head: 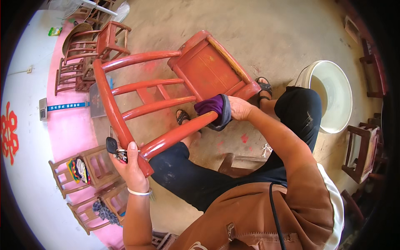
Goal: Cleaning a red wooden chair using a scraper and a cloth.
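Observation:
A red-painted wooden chair point(200, 75) is tilted in front of me, its backrest toward the left and its seat toward the upper right. My left hand point(132, 165) grips the near end of the chair's top rail point(114, 112). At the fingers of that hand is a bunch of keys with a black fob point(112, 145). My right hand point(240, 107) presses a purple cloth with a grey edge point(215, 107) around the near back post point(178, 134), close to the seat. Worn yellowish wood shows along one seat edge. The red surface looks shiny.
A white bucket point(331, 97) with cloudy liquid stands by my right knee. Under me is a low wooden stool point(232, 164). Wooden chairs point(97, 168) line the pink-and-white wall, some bearing cloths. A platform scale point(98, 98) stands there too. More chairs point(361, 153) are at right.

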A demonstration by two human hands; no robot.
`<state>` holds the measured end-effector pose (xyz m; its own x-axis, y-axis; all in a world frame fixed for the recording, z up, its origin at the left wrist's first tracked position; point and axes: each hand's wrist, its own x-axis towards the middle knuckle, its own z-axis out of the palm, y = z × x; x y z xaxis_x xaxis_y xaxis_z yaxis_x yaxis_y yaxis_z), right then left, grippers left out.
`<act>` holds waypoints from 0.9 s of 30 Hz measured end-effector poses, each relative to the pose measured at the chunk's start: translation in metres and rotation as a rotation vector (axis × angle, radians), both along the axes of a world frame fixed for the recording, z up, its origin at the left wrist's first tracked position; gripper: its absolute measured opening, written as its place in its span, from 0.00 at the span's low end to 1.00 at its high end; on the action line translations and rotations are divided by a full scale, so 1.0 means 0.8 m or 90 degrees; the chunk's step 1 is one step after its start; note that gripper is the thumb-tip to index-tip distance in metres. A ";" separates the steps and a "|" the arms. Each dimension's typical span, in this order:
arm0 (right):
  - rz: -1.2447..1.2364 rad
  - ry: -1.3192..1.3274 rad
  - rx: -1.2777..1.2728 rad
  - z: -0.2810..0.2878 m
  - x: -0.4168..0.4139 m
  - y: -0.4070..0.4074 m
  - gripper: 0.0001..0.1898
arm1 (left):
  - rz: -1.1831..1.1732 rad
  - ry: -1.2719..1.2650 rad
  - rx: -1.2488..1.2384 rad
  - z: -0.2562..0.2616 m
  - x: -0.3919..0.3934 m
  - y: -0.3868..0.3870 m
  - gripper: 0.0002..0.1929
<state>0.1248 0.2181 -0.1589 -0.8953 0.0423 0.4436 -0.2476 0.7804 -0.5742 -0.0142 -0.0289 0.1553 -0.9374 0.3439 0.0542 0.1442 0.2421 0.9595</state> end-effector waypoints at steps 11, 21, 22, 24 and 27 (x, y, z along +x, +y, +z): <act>-0.329 -0.297 0.297 0.066 -0.073 0.147 0.21 | 0.017 -0.047 0.026 -0.001 0.002 -0.011 0.26; -0.238 -0.207 0.150 0.037 -0.200 0.075 0.25 | 0.060 -0.057 -0.030 0.014 0.014 -0.019 0.25; -0.290 -0.228 0.123 0.037 -0.218 0.066 0.25 | 0.070 -0.037 -0.026 0.011 0.015 -0.015 0.25; -0.342 -0.224 0.144 0.036 -0.236 0.047 0.26 | 0.065 -0.041 -0.032 0.010 0.011 -0.009 0.25; -0.269 -0.197 0.191 0.031 -0.218 0.027 0.28 | 0.056 -0.058 -0.042 0.008 0.012 -0.015 0.26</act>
